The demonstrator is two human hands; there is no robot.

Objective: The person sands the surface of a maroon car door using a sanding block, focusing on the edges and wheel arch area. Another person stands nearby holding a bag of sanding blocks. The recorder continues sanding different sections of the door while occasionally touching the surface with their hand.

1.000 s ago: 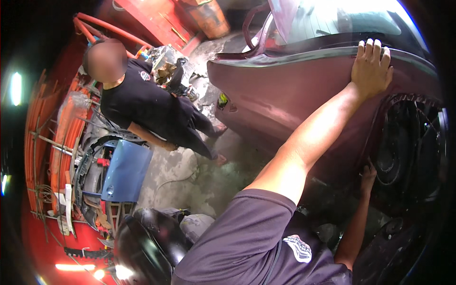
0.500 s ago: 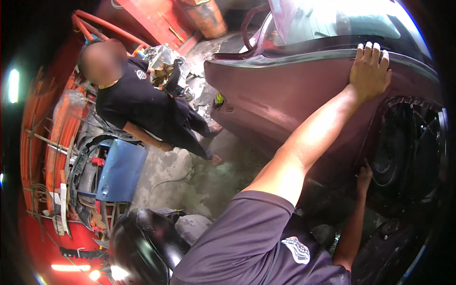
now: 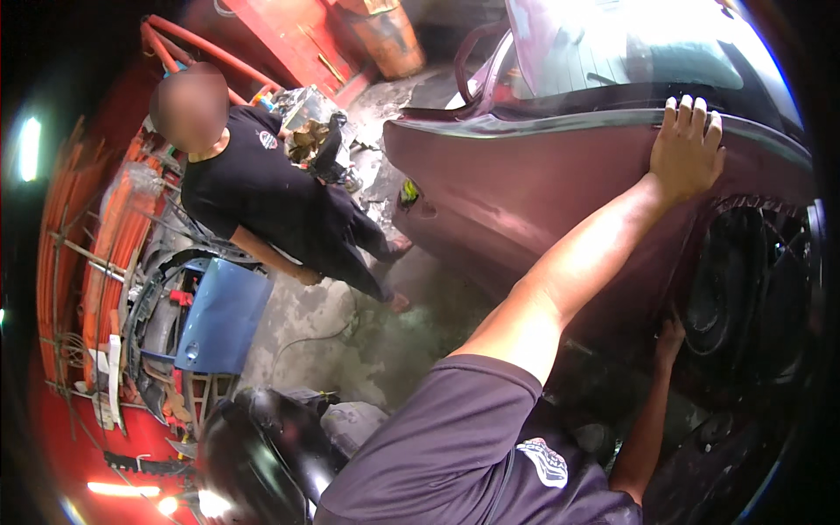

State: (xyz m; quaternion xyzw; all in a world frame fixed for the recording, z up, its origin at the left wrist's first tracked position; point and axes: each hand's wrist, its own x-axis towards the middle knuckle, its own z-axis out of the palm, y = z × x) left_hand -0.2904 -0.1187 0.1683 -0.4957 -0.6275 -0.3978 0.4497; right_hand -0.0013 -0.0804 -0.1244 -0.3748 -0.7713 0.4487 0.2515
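Note:
The maroon car body panel stretches across the upper right beside a dark wheel arch. My left arm reaches up to it, and my left hand lies over the panel's top edge with fingers stretched out and slightly apart. Low down by the arch, my right hand is in shadow, its fingers curled against the panel's lower edge. Those fingertips are partly hidden. Above the top edge is the car's window glass.
Another person in dark clothes stands at left, facing the car. Behind them are a blue car door, orange beams and a rusty drum. A glossy black part lies lower left. A cable crosses the concrete floor.
The whole view has shifted slightly, with the car panel now a little lower and further right. Both hands keep their places on the panel. The other person's head has turned or tilted slightly.

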